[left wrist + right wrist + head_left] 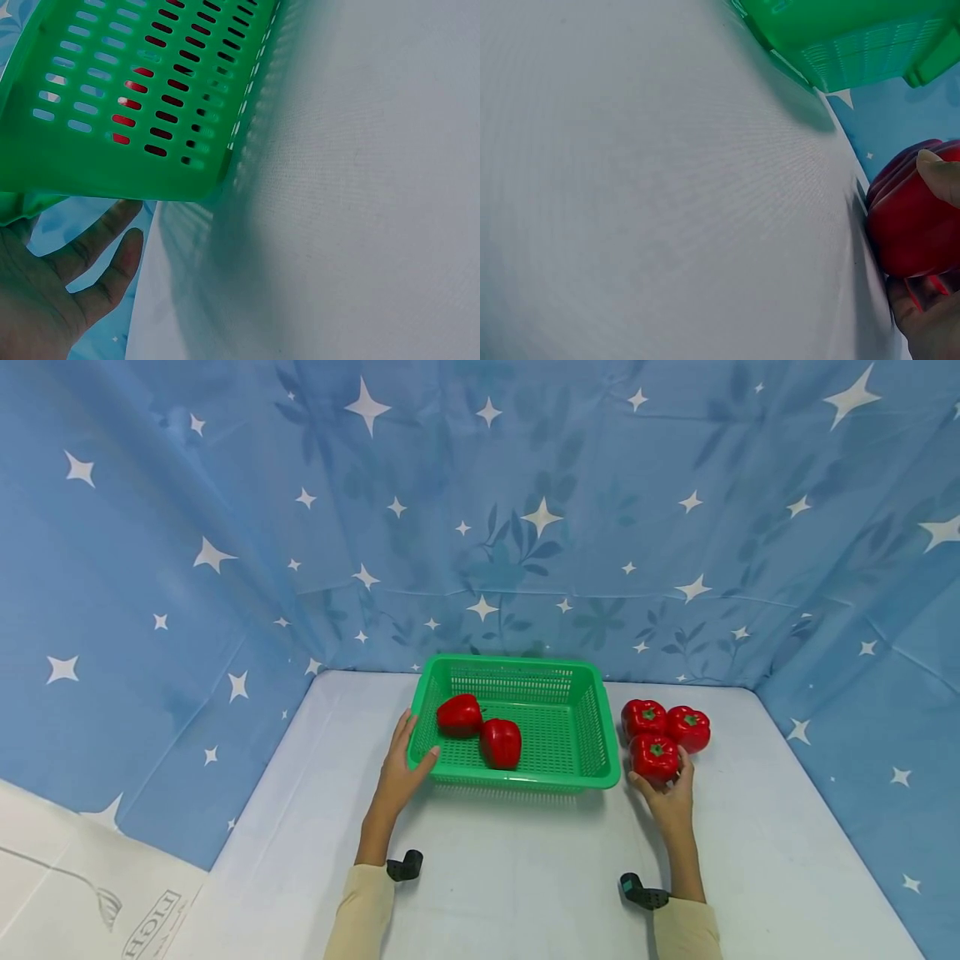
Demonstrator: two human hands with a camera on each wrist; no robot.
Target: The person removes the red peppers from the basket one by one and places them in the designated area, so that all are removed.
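Observation:
A green plastic basket [525, 778] with slotted walls holds two red bell peppers, one lying on its side [459, 716] and another beside it [501, 744]. At the basket's left front corner is my left hand [396, 781], fingers extended and spread along the outside, thumb by the rim. In the left wrist view, the fingers [112, 262] look straight next to the basket wall. Right of the basket, my right hand [673, 797] grips the nearest red bell pepper [655, 758] between thumb and fingers. The right wrist view shows that pepper [911, 232] low over or on the table.
Two more red bell peppers, one at left [643, 717] and one at right [689, 729], sit just behind the gripped one. The white table [525, 877] ends at a blue star-patterned curtain [487, 527] along the back and sides.

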